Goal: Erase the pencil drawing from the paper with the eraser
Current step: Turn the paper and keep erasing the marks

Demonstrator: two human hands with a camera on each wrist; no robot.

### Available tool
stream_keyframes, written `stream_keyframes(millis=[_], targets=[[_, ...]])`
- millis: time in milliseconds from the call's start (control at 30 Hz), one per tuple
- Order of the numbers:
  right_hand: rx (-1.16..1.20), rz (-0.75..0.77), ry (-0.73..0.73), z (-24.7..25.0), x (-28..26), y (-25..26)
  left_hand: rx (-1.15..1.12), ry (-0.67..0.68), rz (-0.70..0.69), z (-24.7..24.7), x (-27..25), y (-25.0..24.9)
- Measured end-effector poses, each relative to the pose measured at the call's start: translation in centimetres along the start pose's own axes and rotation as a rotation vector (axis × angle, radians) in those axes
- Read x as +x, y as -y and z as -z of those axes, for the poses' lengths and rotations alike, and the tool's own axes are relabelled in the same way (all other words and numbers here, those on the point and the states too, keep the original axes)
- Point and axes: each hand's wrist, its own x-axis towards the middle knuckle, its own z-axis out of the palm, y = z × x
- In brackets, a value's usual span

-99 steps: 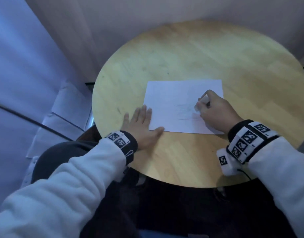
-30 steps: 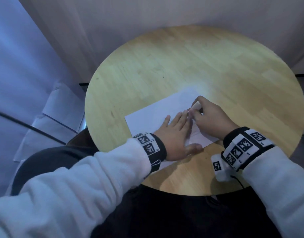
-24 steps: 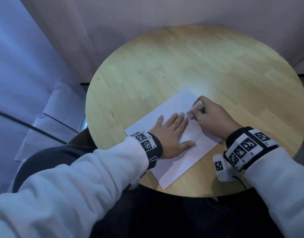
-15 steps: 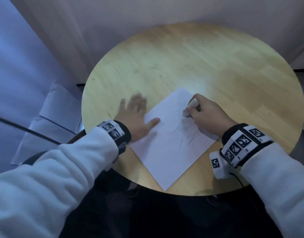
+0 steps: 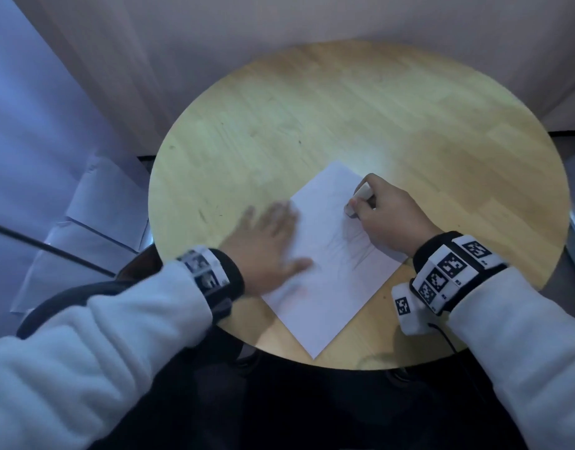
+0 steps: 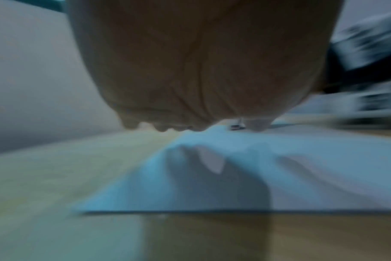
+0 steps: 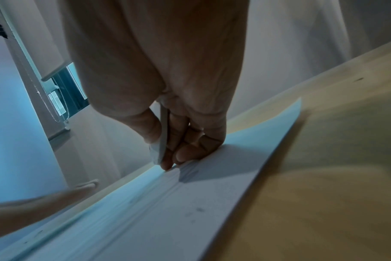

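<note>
Fingers (image 7: 167,141) and thumb of the right hand (image 5: 390,219) are curled around the eraser (image 5: 360,195), pinching the pale block between the thumb on 1 side and the fingertips on the other. In the right wrist view the eraser (image 7: 162,139) stands on edge with its lower end down at the paper (image 7: 167,203), just beside the curled fingertips that rest on the sheet. Paper (image 5: 331,271) lies turned like a diamond on the round wooden table (image 5: 312,125), 1 corner reaching the near rim. Faint pencil strokes (image 5: 354,251) show on the sheet just on the near side of the eraser. Left hand (image 5: 266,245), blurred, lies flat with straight, spread fingers; the thumb overlaps the left edge of the paper, while the remaining fingers lie at that edge over bare wood. Left wrist view shows the palm (image 6: 201,61) low over the sheet (image 6: 234,176), which is rippled beneath it.
</note>
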Motion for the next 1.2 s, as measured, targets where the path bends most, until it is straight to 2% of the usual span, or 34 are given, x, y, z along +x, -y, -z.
stream_keyframes(millis=[33,67,100,133,233,267,300,333,400,467,500,533,567,667,700,733,767,867,900,933,967,1033,1067,1100,1133,1200], targets=[[-0.014,0.003,-0.002,0.0,0.0,0.0,0.001,0.023,-0.125,-0.6,-0.4,-1.7],[-0.023,0.007,-0.008,0.0,0.0,0.0,0.0,0.051,-0.183,-1.1,-0.6,-2.7],[-0.024,0.007,-0.013,0.1,-0.1,0.0,-0.005,0.056,-0.157,-1.6,-0.4,-2.7],[-0.019,0.004,-0.017,0.2,-0.2,-0.1,-0.025,0.038,-0.059,-1.8,0.2,-1.6],[0.014,-0.017,-0.039,0.5,-0.7,-0.4,-0.186,0.006,0.383,-1.3,1.9,4.0],[0.016,-0.019,-0.044,0.5,-0.7,-0.5,-0.206,0.001,0.473,-0.8,2.1,5.6],[0.016,-0.019,-0.046,0.6,-0.6,-0.5,-0.2,-0.009,0.495,-0.4,1.9,6.4],[0.017,-0.021,-0.045,0.5,-0.4,-0.5,-0.176,-0.025,0.444,-0.1,1.5,6.2],[0.018,-0.029,-0.043,0.5,-0.1,-0.3,-0.11,-0.053,0.191,-0.1,0.3,3.4],[0.013,-0.029,-0.042,0.4,0.0,-0.2,-0.044,-0.013,-0.075,-1.4,-0.9,-0.1],[0.012,-0.027,-0.042,0.4,0.0,-0.1,-0.006,0.018,-0.12,-2.1,-1.3,-0.9],[0.013,-0.026,-0.043,0.4,0.0,0.0,0.008,0.03,-0.078,-2.6,-1.1,-0.7],[0.014,-0.025,-0.044,0.4,-0.1,0.0,-0.007,0.025,0.04,-2.8,-0.7,0.6],[0.013,-0.035,-0.051,0.5,-0.3,-0.4,-0.15,0.032,0.509,-1.9,0.5,6.3],[0.013,-0.036,-0.05,0.4,-0.3,-0.4,-0.162,0.021,0.561,-1.3,0.6,7.6],[0.014,-0.036,-0.048,0.4,-0.2,-0.5,-0.143,-0.006,0.539,-0.9,0.5,8.1],[0.019,-0.037,-0.045,0.3,-0.1,-0.4,-0.101,-0.037,0.449,-0.6,0.2,7.5],[0.033,-0.038,-0.04,0.3,0.1,-0.2,-0.029,-0.032,0.042,-1.2,-1.1,2.8],[0.034,-0.037,-0.04,0.4,0.1,-0.2,-0.016,0.002,-0.031,-2.0,-1.3,1.7],[0.032,-0.038,-0.039,0.4,0.0,-0.1,-0.017,0.037,-0.022,-2.5,-1.1,1.6],[0.027,-0.037,-0.037,0.4,0.0,-0.1,-0.036,0.05,0.063,-2.8,-0.5,2.4],[0.015,-0.031,-0.036,0.4,-0.1,-0.3,-0.12,0.032,0.348,-2.2,0.4,5.1],[0.01,-0.027,-0.037,0.4,-0.1,-0.4,-0.144,0.017,0.428,-1.6,0.7,6.1],[0.007,-0.025,-0.037,0.3,0.0,-0.5,-0.124,-0.01,0.406,-1.3,0.5,6.2],[0.006,-0.026,-0.038,0.3,0.1,-0.6,-0.073,-0.042,0.29,-1.1,0.0,5.4],[0.008,-0.034,-0.037,0.4,0.2,-0.5,0.027,-0.002,0.026,-1.7,-1.2,2.8]])
